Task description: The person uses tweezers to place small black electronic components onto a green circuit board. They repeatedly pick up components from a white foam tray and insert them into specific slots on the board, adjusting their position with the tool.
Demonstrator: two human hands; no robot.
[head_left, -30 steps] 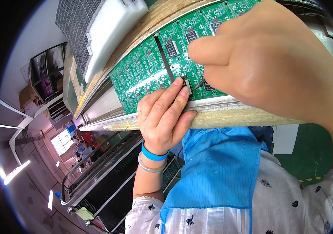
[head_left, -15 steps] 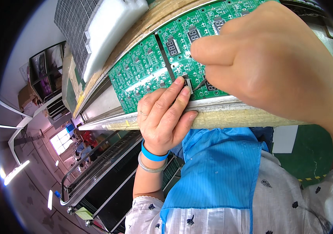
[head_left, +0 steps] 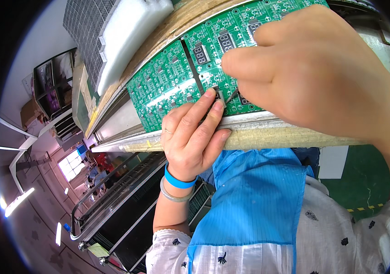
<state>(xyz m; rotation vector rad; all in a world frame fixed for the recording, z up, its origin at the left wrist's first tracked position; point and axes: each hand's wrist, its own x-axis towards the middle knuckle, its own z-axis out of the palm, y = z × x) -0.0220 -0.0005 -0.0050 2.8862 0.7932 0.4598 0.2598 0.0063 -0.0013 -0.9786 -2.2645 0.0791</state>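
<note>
Two green circuit boards lie side by side on a rail-edged work surface. The right circuit board [head_left: 218, 59] carries several black digit displays [head_left: 226, 42]; the left one [head_left: 163, 86] has small dark chips but no displays. My left hand [head_left: 190, 132] rests over the near edge, fingers stretched out. Its index and middle fingertips press on a digit display [head_left: 218, 95] at the right board's near left corner, partly covering it. My right hand [head_left: 295, 73] is closed above the same board, around a thin dark pointed tool [head_left: 232, 95]. The tool's tip reaches beside that display; its handle is hidden in the fist.
A worn wooden and metal rail [head_left: 268, 136] runs along the near edge. White foam [head_left: 131, 36] and a dark grid-patterned panel [head_left: 87, 32] stand at the far left. Black racks [head_left: 126, 219] stand lower left, with people [head_left: 96, 176] in the distance.
My right hand has shifted slightly left and down, and the tool's tip with it. My left hand keeps its place on the display.
</note>
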